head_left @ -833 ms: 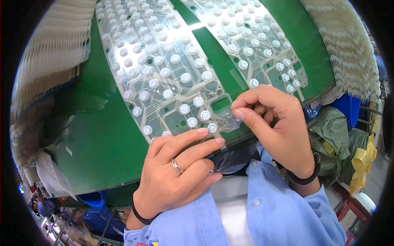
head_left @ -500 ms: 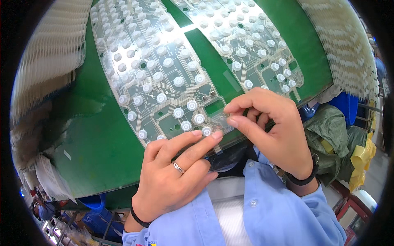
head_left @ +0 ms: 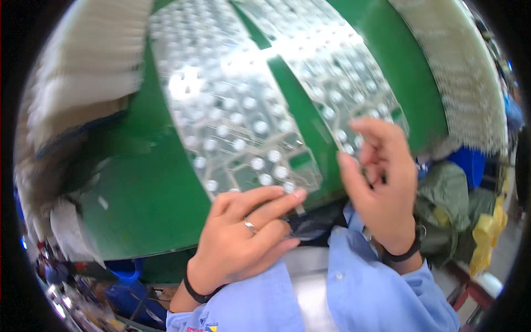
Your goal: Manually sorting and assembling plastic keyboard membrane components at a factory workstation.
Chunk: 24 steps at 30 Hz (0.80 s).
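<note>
Looked partway along: had left keyboard membrane sheet (head_left: 237, 109) already spread flat on green tabletop (head_left: 145, 207) beside right keyboard membrane sheet (head_left: 325, 60); could not tell what remained. Rested left hand (head_left: 241, 235) on the left sheet's near end, fingers extended, touching rather than gripping. Held right hand (head_left: 385, 180) near the right sheet's near end, thumb and index parted, seemingly grasping nothing. Saw translucent plastic studded with white domes (head_left: 260, 128), blurred, washed by glare farther up.
</note>
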Available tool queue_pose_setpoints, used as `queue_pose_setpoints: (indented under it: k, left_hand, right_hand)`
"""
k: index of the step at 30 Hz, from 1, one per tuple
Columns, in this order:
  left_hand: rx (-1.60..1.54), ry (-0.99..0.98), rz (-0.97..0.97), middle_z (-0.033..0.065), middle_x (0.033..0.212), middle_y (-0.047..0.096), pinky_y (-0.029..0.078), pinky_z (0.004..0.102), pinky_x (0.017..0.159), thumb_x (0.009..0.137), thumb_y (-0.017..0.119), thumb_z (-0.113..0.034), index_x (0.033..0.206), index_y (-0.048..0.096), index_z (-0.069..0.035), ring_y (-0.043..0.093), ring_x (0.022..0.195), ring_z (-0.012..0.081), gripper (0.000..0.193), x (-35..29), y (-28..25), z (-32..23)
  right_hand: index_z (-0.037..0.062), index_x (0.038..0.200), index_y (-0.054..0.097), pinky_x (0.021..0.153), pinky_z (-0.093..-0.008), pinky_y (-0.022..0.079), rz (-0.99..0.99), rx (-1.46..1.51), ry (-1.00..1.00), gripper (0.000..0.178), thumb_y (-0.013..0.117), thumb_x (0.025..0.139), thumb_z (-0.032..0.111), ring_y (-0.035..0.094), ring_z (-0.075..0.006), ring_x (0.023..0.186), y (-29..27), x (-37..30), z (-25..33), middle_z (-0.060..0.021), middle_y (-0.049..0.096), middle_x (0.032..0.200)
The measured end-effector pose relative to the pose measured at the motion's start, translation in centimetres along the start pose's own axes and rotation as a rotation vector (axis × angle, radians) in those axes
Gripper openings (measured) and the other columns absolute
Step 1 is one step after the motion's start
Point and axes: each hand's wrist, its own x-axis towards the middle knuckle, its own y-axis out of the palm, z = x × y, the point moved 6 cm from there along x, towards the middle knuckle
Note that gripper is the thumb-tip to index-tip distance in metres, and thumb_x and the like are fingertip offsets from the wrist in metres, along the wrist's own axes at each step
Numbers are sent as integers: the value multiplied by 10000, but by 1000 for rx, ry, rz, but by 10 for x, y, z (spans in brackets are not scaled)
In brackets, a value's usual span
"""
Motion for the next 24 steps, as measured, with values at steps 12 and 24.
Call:
queue_pose_setpoints:
  k: [12,24]
  left_hand:
    - [1,-664,-1087,79,870,704,499,284,783,975,563,-155,929,640,-41,640,831,157,145,-169,-172,38]
    - [723,-1359,-647,236,1182,636,464,454,960,894,606,-409,1180,647,-44,583,1133,404,465,-458,-292,257]
  right_hand:
    - [85,1469,382,1121,-484,253,329,-495,-365,783,710,759,53,307,-354,1400,-11,-13,-4,-162,316,1541]
    - [43,1328,539,1093,-465,268,316,-381,-424,551,642,787,78,357,-357,1347,-22,-20,-19,-178,460,1419]
